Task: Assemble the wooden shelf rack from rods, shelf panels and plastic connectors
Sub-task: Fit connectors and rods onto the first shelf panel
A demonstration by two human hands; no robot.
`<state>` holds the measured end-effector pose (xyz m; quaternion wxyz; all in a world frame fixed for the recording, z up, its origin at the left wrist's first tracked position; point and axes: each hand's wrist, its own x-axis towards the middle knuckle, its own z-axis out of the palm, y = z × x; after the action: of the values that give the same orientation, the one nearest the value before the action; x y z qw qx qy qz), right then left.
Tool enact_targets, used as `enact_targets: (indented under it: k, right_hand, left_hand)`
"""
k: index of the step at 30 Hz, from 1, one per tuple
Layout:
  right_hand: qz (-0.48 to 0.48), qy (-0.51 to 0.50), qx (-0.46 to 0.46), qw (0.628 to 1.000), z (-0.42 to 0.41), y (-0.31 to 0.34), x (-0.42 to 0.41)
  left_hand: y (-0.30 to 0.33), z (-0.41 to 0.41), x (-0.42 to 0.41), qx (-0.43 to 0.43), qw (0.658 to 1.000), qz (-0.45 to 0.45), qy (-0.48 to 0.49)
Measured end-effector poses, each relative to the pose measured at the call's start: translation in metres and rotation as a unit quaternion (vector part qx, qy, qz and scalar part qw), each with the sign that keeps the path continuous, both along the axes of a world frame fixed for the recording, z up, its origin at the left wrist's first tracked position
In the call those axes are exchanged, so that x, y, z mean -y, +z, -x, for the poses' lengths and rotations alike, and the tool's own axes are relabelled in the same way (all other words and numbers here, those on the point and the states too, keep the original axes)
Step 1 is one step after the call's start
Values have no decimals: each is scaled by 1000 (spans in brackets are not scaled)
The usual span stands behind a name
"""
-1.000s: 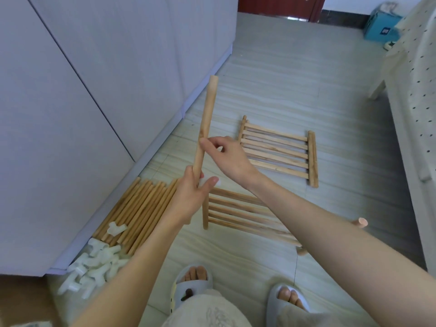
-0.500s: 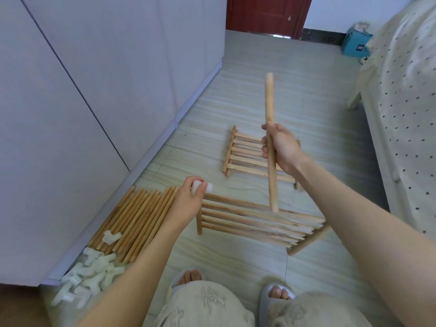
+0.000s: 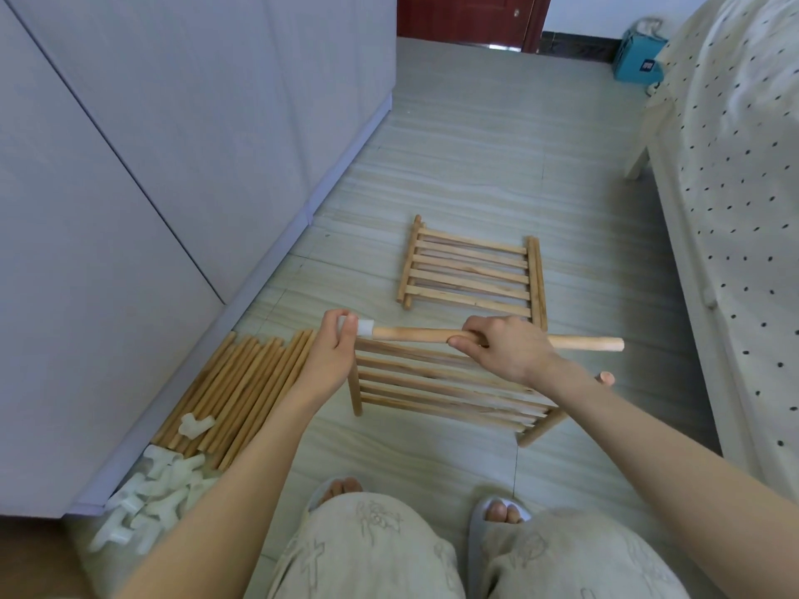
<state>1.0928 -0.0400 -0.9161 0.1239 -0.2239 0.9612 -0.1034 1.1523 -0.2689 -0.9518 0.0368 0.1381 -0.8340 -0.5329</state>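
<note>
1. Knees in pale printed trousers (image 3: pixel 367 551) and two slippers (image 3: pixel 497 516), nearest the camera.
2. Loose white plastic connectors (image 3: pixel 147 495), heaped on the floor at lower left against the cabinet base; one more (image 3: pixel 195 424) lies on top of the rod pile.
3. Pile of wooden rods (image 3: pixel 242 391), laid side by side along the cabinet foot.
4. Near shelf panel (image 3: pixel 445 386), slatted, flat on the floor below both hands, with a rod (image 3: pixel 544 425) fitted at its right end.
5. Left hand (image 3: pixel 330 361): fingers pinch a white connector (image 3: pixel 363 327) that meets the left end of the held rod (image 3: pixel 579 342) (how far it is seated cannot be told).
6. Right hand (image 3: pixel 506 352): fingers curled round that rod near its middle; the rod lies level above the near panel.
7. Far shelf panel (image 3: pixel 471 270), flat on the floor, well apart from the hands.
8. Pale striped tile floor (image 3: pixel 475 166); grey cabinet doors (image 3: pixel 194 123) at left; spotted bed cover (image 3: pixel 735 166) at right.
9. Teal box (image 3: pixel 640 64) and dark red door (image 3: pixel 467 15), farthest.
</note>
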Motion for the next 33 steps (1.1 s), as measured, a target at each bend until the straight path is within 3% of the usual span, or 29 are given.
enact_targets:
  k: [12,18,23,29,33]
  right_hand:
    - [67,17,-17,997,-8,-26,-3]
    - [61,70,-178,980,-7,-26,-2]
    - [67,95,-227,967,-8,-25,6]
    - [78,105,-246,960,-11,-31,8]
    - [63,117,-205,970,-10,-27,16]
  left_hand:
    - [-1,-6,2,13,1000,-2,4]
    - [-1,-5,0,10,1000,7,7]
    - [-2,-9,1,14,1000,-6,9]
    - [-5,-14,3,20,999,-29,-2]
    - [-9,-17,8,26,999,-18,-3]
